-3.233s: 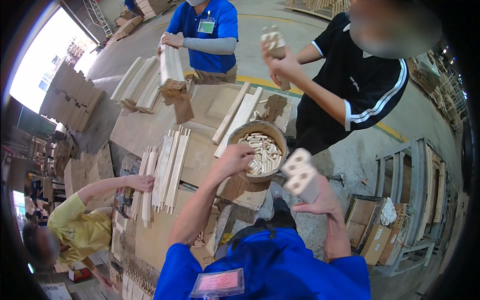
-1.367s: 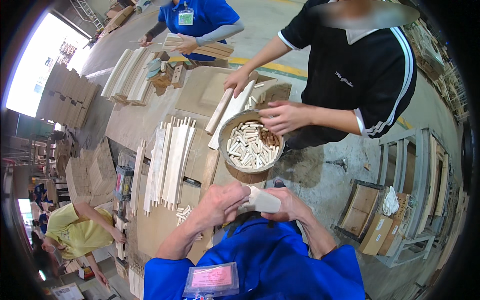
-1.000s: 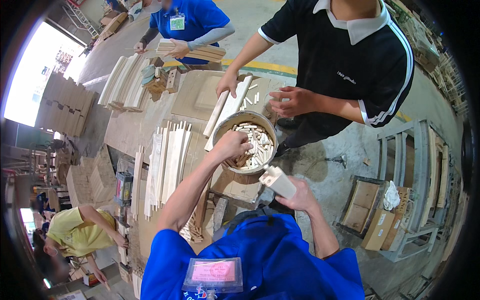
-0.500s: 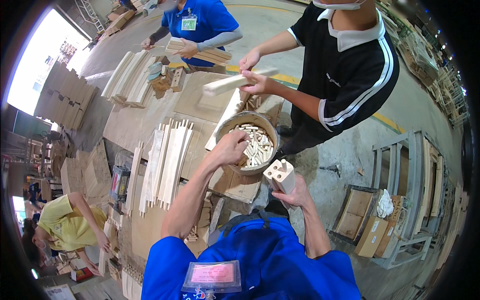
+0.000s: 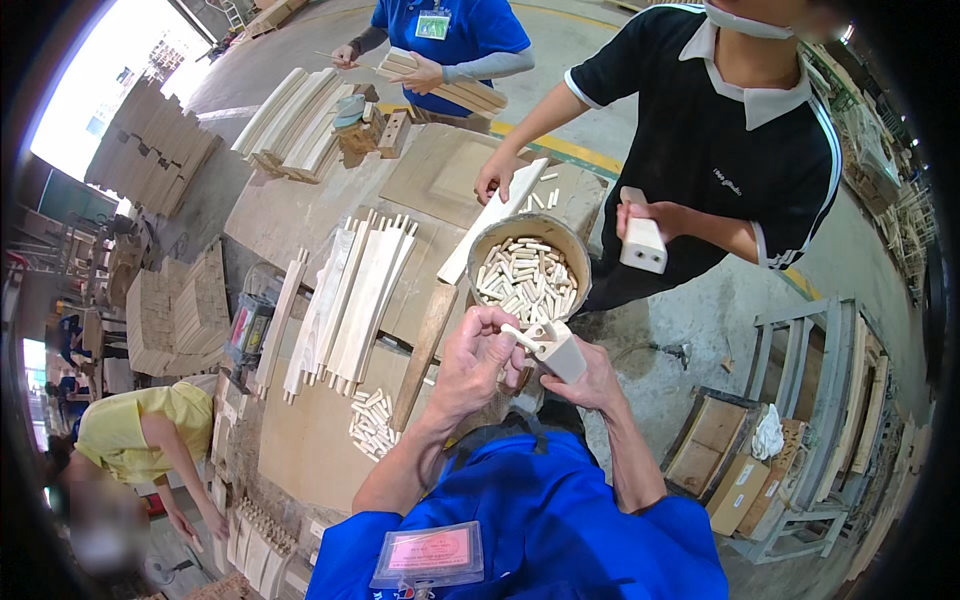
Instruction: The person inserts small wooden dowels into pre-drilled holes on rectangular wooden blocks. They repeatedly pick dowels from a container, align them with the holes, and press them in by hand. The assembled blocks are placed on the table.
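Note:
My right hand (image 5: 592,380) grips pale wooden bars (image 5: 563,362) with their drilled ends up; a dowel stands in one end. In my left hand (image 5: 474,368), thumb and fingers pinch a short wooden dowel (image 5: 518,337) against those ends. Whether its tip sits inside a hole I cannot make out. Just beyond both hands is a round bucket (image 5: 583,250) holding many loose dowels (image 5: 528,275). Another heap of dowels (image 5: 374,424) lies on the table left of my left forearm.
Doweled wooden bars (image 5: 350,300) lie in a row on the worktable (image 5: 300,440). A person in black (image 5: 720,130) holds a drilled bar (image 5: 643,245) across from me. Another in blue (image 5: 455,45) and one in yellow (image 5: 150,430) work nearby. A grey rack (image 5: 800,470) stands right.
My left hand has come out of the bucket with a dowel and moved to the bars in my right hand. The person in black has lowered one bar and reaches to the table.

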